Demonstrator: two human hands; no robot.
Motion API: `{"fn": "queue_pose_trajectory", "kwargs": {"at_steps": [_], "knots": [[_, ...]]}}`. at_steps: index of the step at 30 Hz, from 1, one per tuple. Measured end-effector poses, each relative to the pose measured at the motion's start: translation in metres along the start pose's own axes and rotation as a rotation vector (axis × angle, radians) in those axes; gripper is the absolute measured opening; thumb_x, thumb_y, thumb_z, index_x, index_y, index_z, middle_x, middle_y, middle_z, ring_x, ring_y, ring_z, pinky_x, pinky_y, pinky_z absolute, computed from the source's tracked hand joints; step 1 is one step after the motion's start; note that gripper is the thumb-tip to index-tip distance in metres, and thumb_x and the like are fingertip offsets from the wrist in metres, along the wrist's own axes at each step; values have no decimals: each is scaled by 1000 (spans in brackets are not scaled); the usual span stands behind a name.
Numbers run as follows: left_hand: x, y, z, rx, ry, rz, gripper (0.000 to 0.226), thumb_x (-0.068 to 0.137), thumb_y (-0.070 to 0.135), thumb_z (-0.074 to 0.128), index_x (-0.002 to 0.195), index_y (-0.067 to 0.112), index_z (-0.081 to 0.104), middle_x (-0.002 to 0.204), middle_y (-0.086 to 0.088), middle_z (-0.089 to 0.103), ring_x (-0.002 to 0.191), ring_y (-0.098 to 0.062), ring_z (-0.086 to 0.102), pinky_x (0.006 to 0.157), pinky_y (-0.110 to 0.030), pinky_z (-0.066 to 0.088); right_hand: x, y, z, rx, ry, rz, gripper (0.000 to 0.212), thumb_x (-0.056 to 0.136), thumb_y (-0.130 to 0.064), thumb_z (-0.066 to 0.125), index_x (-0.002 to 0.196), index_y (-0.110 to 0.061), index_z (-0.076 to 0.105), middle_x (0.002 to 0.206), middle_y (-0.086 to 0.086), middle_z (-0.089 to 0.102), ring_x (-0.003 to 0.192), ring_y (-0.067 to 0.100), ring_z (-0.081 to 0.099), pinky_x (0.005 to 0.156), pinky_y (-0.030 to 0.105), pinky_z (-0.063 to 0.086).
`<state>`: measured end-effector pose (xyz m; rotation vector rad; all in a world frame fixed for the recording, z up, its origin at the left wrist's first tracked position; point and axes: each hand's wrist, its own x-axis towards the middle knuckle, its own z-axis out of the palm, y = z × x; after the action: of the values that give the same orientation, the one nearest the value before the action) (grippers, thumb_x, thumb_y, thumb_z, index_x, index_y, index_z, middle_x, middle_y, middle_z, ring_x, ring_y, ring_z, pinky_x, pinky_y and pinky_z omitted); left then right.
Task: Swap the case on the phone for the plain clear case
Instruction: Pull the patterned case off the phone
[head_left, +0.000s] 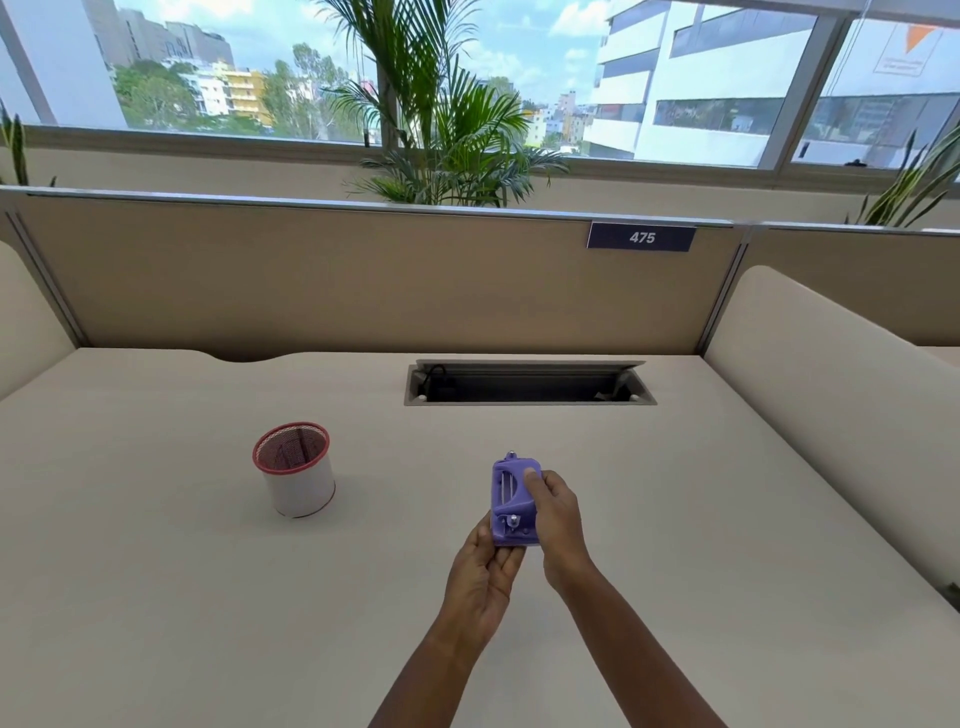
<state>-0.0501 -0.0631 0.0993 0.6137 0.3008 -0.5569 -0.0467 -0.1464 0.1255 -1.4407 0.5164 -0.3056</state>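
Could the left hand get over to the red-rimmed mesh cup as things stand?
Probably yes. The desk between the left hand and the red-rimmed mesh cup lies bare. But both hands grip the purple phone case, so the right hand would have to hold it alone.

Phone inside purple case hidden; forearms cut off at bottom edge.

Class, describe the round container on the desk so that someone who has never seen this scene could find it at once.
Start at the beige desk under the window, in front of the partition. On its left side, apart from both hands, stands an upright white cylindrical cup. Its red rim and dark mesh lining set it apart from the purple phone case held nearby.
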Motion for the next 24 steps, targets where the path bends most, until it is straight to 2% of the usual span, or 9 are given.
{"fn": "queue_pose_trajectory", "kwargs": {"at_steps": [2,4,8,9,13,16,19,22,24], "knots": [[1,0,-2,-4,-4,-3,28,99,6,33,96,1,61,71,-10,76,63,-17,74,55,-23,60,0,-2,-1,21,-5,13,18,95,-18,43,82,-17,55,79,1,54,66,12,50,57,20,43],[1,0,-3,-2,-18,-3,27,98,7,36,95,1,62,72,-13,76,65,-19,74,57,-25,60,-1,-3,-2,14,-16,6,15,96,-18,42,88,-13,54,81,1,54,67,12,50,58,20,44],[3,7,-2,26,-55,-32,34,100,21,29,101,4,58,76,-13,75,83,-27,64,58,-27,59,-6,2,0,1,-45,3,14,95,-20,44,86,-20,54,86,2,57,74,15,54,63,23,47],[4,10,0,29,-62,-52,37,101,25,27,102,5,58,75,-13,74,80,-27,64,56,-28,59,-8,4,1,4,-61,3,15,95,-20,44,84,-21,54,87,4,58,75,17,55,64,24,48],[3,20,5,-5,-67,-116,38,99,30,30,93,6,59,61,-12,72,50,-22,69,45,-29,56,-16,12,8,-23,-112,2,17,95,-23,44,84,-25,56,92,5,61,74,15,57,66,21,47],[7,22,-4,-1,-51,-107,33,98,27,34,100,3,56,65,-14,72,61,-27,67,50,-34,57,-11,8,6,-42,-90,21,18,97,-29,39,99,-19,54,100,6,61,82,17,60,66,22,49],[9,23,-11,3,-61,-109,30,98,26,37,100,4,58,68,-15,74,74,-31,63,56,-43,58,2,0,-1,-67,-66,86,33,97,-33,35,117,-11,50,107,9,61,88,23,62,62,21,52],[7,23,-11,41,-62,-105,28,98,24,38,95,5,58,66,-14,74,57,-28,70,53,-43,57,9,-5,-5,-67,-107,138,34,96,-30,41,109,-3,57,102,15,64,87,26,62,65,22,52],[7,22,-11,67,-63,-107,27,98,24,38,96,6,58,67,-14,74,54,-25,71,55,-43,58,12,-5,-5,-90,-128,152,32,95,-28,45,102,-1,61,95,14,64,80,24,61,61,22,51]]}}
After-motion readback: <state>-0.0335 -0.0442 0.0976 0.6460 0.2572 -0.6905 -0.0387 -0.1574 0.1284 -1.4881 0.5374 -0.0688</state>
